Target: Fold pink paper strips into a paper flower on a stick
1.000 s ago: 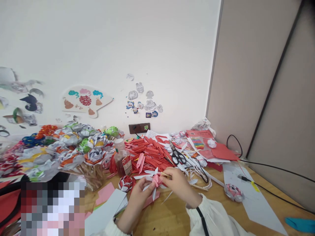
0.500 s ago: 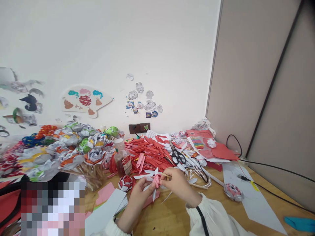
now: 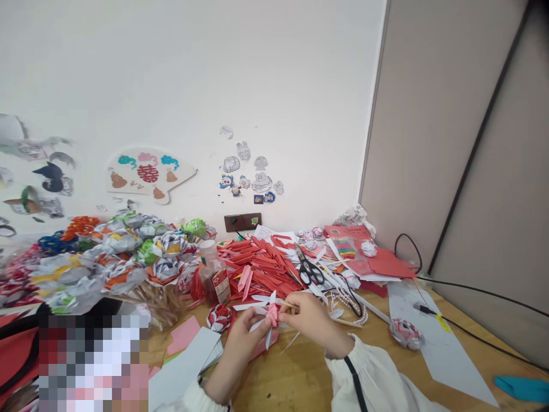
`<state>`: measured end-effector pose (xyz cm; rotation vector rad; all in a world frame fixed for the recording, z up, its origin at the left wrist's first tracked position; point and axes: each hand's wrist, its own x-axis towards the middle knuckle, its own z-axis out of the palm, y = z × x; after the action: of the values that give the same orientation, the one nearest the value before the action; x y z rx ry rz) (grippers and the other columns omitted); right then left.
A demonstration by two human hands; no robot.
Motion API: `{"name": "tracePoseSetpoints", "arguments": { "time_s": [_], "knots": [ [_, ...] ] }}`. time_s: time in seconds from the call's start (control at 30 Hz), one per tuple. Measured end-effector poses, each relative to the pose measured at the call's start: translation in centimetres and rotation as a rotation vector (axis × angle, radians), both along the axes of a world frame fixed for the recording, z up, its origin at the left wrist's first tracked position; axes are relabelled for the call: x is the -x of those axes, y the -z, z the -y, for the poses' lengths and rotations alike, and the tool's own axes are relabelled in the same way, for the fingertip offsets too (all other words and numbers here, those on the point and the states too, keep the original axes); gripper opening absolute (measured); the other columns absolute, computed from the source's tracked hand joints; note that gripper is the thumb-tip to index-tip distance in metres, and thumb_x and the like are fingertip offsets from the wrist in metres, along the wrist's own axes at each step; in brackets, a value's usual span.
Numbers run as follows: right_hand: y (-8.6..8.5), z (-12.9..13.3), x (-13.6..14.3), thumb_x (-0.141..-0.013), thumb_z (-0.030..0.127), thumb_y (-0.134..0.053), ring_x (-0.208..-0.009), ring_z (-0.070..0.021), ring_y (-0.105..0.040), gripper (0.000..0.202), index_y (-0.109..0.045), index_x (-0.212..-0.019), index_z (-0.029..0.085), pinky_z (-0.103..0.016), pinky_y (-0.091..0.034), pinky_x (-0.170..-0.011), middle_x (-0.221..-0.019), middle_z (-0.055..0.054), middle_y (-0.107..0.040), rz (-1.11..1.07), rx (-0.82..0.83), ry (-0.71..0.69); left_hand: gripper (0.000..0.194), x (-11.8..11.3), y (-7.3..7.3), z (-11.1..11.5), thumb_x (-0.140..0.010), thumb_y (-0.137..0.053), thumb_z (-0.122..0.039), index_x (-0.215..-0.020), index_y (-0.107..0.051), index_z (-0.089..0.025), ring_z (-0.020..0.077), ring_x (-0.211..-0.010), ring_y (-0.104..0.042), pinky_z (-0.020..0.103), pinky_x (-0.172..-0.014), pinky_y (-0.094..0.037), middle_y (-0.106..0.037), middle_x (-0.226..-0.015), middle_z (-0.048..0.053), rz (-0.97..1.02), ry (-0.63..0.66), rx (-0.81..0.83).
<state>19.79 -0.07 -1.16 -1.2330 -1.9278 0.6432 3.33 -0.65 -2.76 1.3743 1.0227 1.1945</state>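
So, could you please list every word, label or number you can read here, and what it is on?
"囍": in red on the fan-shaped board on the wall.
Red-and-white label at the bottle: too small to read.
Printed white sheet behind the red strips: too blurred.
Yellow cable tag: nothing legible.

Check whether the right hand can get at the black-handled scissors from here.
Probably yes: the black-handled scissors lie just beyond the right hand, with nothing visible across them. That hand holds a tan stick, though, which might have to be put down first.
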Motion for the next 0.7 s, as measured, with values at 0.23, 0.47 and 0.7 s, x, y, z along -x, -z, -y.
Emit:
{"name": "tracePoseSetpoints", "arguments": {
  "time_s": [0.23, 0.47, 0.7],
  "knots": [
    [0.0, 0.2, 0.1, -0.063, 0.019, -0.062, -0.055, -0.0091, -0.047, 0.003, -0.061, -0.062, 0.017, -0.017, -0.028, -0.048, -0.059, 0.004, -0.058, 0.04, 0.02, 0.013, 0.038, -0.1, -0.1, 0.0, -0.048, -0.075, -0.046, -0.067, -0.064, -0.015, 0.0228, -0.075, -0.063, 0.032, -0.073, -0.048, -0.07, -0.072, 0.008, -0.024, -0.008, -0.013],
    [-0.4, 0.2, -0.2, -0.069, 0.025, -0.06, -0.054, -0.0084, -0.044, 0.011, -0.062, -0.063, 0.015, -0.017, -0.027, -0.049, -0.058, 0.004, -0.055, 0.068, 0.036, 0.004, 0.04, -0.1, -0.2, 0.0, -0.048, -0.074, -0.048, -0.068, -0.063, -0.015, 0.0233, -0.076, -0.063, 0.032, -0.073, -0.048, -0.07, -0.073, 0.008, -0.03, -0.01, 0.01],
    [-1.0, 0.6, -0.3, -0.079, 0.019, -0.049, -0.052, -0.0086, -0.039, 0.028, -0.057, -0.053, 0.016, -0.02, -0.024, -0.05, -0.053, 0.004, -0.048, 0.159, -0.172, -0.04, 0.037, -0.1, -0.1, 0.1, -0.052, -0.073, -0.046, -0.07, -0.063, -0.015, 0.0237, -0.078, -0.064, 0.033, -0.075, -0.048, -0.07, -0.076, 0.008, -0.008, -0.005, -0.003]
  ]
}}
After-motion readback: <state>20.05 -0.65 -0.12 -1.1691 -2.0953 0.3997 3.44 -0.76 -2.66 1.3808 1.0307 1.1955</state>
